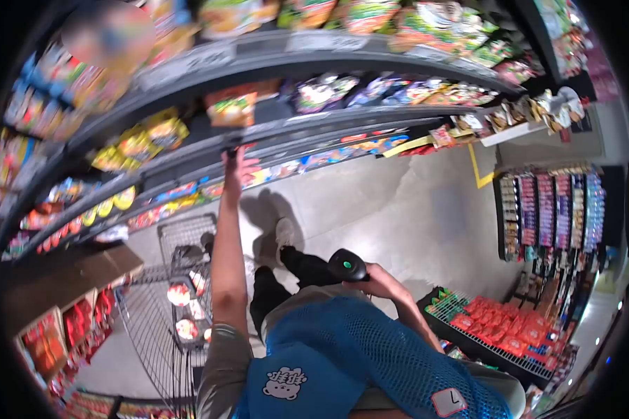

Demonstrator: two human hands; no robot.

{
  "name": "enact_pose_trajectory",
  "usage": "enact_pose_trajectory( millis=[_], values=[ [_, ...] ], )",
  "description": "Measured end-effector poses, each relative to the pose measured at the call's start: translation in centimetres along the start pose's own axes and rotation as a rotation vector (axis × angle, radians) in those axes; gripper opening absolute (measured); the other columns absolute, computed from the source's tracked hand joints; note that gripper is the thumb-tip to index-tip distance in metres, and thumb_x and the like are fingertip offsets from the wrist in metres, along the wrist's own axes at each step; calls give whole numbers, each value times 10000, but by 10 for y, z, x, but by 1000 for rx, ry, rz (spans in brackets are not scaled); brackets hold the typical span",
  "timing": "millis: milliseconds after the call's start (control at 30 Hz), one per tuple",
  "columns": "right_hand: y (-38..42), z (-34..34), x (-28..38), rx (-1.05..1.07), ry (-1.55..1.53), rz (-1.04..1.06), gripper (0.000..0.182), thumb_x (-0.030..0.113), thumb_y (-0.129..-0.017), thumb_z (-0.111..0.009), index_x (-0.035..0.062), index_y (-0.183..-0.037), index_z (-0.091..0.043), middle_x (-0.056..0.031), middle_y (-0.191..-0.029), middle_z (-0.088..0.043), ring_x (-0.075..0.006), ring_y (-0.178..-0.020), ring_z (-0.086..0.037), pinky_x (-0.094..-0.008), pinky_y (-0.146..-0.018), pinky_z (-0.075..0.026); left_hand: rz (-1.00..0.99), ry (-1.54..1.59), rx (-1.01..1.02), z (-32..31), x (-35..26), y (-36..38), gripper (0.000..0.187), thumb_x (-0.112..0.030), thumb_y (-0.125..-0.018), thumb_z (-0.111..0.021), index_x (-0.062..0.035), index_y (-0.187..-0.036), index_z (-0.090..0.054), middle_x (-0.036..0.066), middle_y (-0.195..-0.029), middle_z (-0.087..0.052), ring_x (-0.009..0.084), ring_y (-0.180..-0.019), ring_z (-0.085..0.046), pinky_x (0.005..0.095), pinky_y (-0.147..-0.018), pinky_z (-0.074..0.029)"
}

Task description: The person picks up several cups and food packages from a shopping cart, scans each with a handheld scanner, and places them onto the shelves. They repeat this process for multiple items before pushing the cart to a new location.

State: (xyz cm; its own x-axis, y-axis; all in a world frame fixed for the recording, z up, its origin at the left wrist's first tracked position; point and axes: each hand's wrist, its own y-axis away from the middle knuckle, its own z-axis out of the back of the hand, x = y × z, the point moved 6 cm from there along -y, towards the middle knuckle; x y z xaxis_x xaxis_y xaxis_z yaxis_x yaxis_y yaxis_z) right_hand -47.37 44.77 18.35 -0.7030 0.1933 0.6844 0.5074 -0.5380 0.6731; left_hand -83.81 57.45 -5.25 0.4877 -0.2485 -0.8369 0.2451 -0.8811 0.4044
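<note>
My left hand (242, 169) reaches forward to the front edge of a lower shelf (293, 126), its fingers apart and nothing visibly held in them. A small dark object, which I cannot make out, shows at the hand's far side. Just beyond the fingers, an orange-red packet (233, 110) stands at the shelf edge; contact with it is not clear. Near my waist, my right hand (384, 282) is closed round a black handheld device (347, 265) with a rounded head and a green light.
Yellow packets (141, 142) and purple packets (323, 93) line the shelves ahead. A wire shopping cart (143, 318) with several packs stands at my left. To the right are a rack of red packs (500, 325) and a bottle display (552, 213). Grey floor (391, 209) lies between.
</note>
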Motion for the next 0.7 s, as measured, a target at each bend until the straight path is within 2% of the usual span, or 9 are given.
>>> enact_pose_trajectory(
  millis=[100, 167, 200, 267, 367, 400, 567, 600, 700],
  values=[
    [13, 33, -15, -102, -53, -4, 339, 232, -841, -736, 66, -1120, -639, -29, -843, -660, -97, -740, -590, -277, -633, -496, 44, 256, 114, 6, 50, -63, 560, -599, -937, -439, -117, -1218, -489, 199, -1107, -655, 253, -894, -699, 292, -629, -512],
    [17, 45, -25, -42, -69, -174, 429, 256, -842, -719, 77, -1215, -605, -102, -1077, -685, -165, -989, -618, -323, -898, -478, 34, 238, -50, 18, 64, -83, 425, -469, -975, -472, -116, -1211, -491, 213, -926, -694, 252, -782, -711, 230, -540, -492],
    [15, 50, -28, -55, -80, -175, 429, 256, -842, -719, 77, -1215, -605, -102, -1077, -685, -165, -989, -618, -323, -898, -478, 100, 201, -66, 10, 47, -75, 378, -425, -985, -474, -101, -1177, -500, 203, -909, -693, 252, -783, -708, 233, -543, -500],
    [11, 51, -35, -26, -55, -232, 427, 248, -840, -716, 65, -1210, -607, -102, -1048, -690, -167, -953, -625, -327, -871, -489, 172, 161, -91, 6, 36, -63, 333, -381, -994, -476, -85, -1144, -509, 193, -893, -692, 252, -784, -706, 236, -546, -508],
    [-2, 55, -20, 24, -53, -172, 424, 248, -836, -714, 54, -1199, -611, -105, -1019, -691, -167, -918, -628, -329, -843, -496, 59, 404, -29, 12, 27, -54, 247, -251, -1003, -460, -45, -1082, -573, 149, -863, -704, 197, -707, -704, 205, -433, -422],
    [-8, 54, -17, 2, -90, -68, 368, 273, -830, -735, 53, -1104, -626, 12, -731, -590, -76, -621, -516, -265, -545, -434, 20, 374, -62, 8, 22, -48, 220, -240, -998, -484, -51, -1084, -557, 134, -858, -697, 195, -713, -701, 209, -443, -429],
    [-34, 50, -3, 44, 41, 5, 355, 286, -818, -741, 53, -1066, -640, 3, -711, -591, -60, -632, -539, -254, -537, -435, -105, 467, -109, 19, -5, -6, 152, -204, -993, -518, -93, -1091, -487, 144, -950, -665, 220, -777, -683, 234, -599, -533],
    [-40, 51, 8, 59, 65, -12, 337, 287, -815, -742, 53, -1038, -647, 3, -701, -592, -55, -625, -545, -249, -530, -436, -137, 544, -90, 20, -14, 14, 176, -220, -995, -518, -105, -1124, -483, 111, -931, -657, 174, -714, -652, 193, -544, -488],
    [-47, 45, 50, 143, 76, -34, 276, 269, -805, -748, 61, -959, -652, 4, -680, -590, -56, -589, -547, -243, -519, -442, -140, 556, -118, 26, -18, 81, 239, -264, -994, -517, -97, -1163, -500, 65, -916, -647, 154, -691, -624, 234, -550, -471]
  ],
)
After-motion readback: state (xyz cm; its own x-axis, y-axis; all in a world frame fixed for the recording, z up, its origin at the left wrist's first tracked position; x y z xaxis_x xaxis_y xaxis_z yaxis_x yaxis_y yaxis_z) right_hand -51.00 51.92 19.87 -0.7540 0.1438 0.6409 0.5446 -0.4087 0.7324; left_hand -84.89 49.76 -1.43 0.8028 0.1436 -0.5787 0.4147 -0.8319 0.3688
